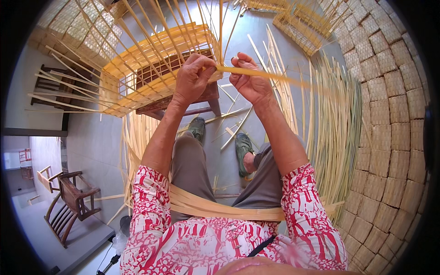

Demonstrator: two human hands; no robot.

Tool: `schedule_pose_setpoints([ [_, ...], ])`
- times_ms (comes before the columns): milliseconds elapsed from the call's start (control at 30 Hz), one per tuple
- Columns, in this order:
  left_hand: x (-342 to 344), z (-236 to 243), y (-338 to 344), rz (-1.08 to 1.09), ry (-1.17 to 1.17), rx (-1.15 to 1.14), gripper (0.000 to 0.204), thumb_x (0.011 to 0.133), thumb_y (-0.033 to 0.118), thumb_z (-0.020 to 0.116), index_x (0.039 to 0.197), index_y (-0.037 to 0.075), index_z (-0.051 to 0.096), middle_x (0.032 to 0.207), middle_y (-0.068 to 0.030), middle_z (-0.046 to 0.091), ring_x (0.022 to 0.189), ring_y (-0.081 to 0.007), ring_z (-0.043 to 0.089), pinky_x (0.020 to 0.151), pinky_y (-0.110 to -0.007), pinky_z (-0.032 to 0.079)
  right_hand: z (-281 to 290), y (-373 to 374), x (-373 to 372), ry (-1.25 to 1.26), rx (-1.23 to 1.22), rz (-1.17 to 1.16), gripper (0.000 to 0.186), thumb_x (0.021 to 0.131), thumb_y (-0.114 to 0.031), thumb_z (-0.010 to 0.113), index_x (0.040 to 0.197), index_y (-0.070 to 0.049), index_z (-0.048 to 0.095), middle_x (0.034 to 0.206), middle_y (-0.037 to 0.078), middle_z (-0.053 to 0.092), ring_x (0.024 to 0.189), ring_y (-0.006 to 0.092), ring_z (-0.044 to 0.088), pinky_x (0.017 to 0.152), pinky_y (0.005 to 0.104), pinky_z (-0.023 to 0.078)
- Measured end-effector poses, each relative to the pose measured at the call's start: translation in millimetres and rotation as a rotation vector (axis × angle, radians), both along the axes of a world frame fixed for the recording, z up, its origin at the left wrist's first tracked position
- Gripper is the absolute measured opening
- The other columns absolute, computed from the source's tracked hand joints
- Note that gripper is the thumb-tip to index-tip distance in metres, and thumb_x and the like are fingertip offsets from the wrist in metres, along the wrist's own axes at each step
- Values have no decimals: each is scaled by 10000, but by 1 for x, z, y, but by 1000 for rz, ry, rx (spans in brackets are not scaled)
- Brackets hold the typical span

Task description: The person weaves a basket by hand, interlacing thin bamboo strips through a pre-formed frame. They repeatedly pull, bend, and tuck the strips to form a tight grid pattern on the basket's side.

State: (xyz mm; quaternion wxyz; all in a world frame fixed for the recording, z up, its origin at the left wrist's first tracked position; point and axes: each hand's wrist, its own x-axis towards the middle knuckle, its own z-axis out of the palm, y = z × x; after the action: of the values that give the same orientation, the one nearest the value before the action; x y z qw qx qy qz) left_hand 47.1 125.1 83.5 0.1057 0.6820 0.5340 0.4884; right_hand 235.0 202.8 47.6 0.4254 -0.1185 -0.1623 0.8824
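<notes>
- Unfinished bamboo-strip basket (158, 45) on a wooden stool (206, 94), beyond the knees
- Left hand (195, 79), thumb and forefinger pinching a yellow strip (275, 76) beside the basket's right corner
- Right hand (252, 85) half-curled, the strip crossing it; cannot tell whether its fingers grip
- Flat bamboo bands (215, 208) across the lap

Blurred, cropped, tiny
Yellow strip (279, 77): free end blurred, 2 o'clock. Basket stakes (220, 27): cropped, 12 o'clock. Red furniture (27, 172): too small to identify, 9 o'clock.
</notes>
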Motion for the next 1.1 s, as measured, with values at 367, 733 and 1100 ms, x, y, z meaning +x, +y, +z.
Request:
schedule_pose_setpoints([
  [367, -1, 0, 5, -75, 21, -18, 81, 919, 42, 718, 994, 40, 689, 972, -29, 614, 760, -117, 563, 655, -260, 471, 40, 0, -15, -651, 878, -334, 551, 898, -105, 790, 1414, -54, 604, 786, -81, 481, 686, 14, 446, 592, 171, 400],
  [733, -2, -2, 10, -13, -31, -13, 89, 908, 105, 737, 964, 45, 703, 890, -44, 621, 723, -178, 594, 647, -299, 492, 36, -3, -22, -693, 659, -443, 215, 936, -212, 761, 1003, -25, 677, 965, 41, 596, 765, 79, 585, 672, 224, 500],
  [1100, 33, -10, 30, 452, 184, 35, 74, 876, 178, 703, 884, 108, 723, 896, -72, 663, 829, -307, 684, 687, -429, 538, 35, -43, -19, -421, 216, -378, 243, 941, -73, 709, 1144, -51, 576, 1019, 46, 663, 898, 140, 663, 810, 265, 550],
])
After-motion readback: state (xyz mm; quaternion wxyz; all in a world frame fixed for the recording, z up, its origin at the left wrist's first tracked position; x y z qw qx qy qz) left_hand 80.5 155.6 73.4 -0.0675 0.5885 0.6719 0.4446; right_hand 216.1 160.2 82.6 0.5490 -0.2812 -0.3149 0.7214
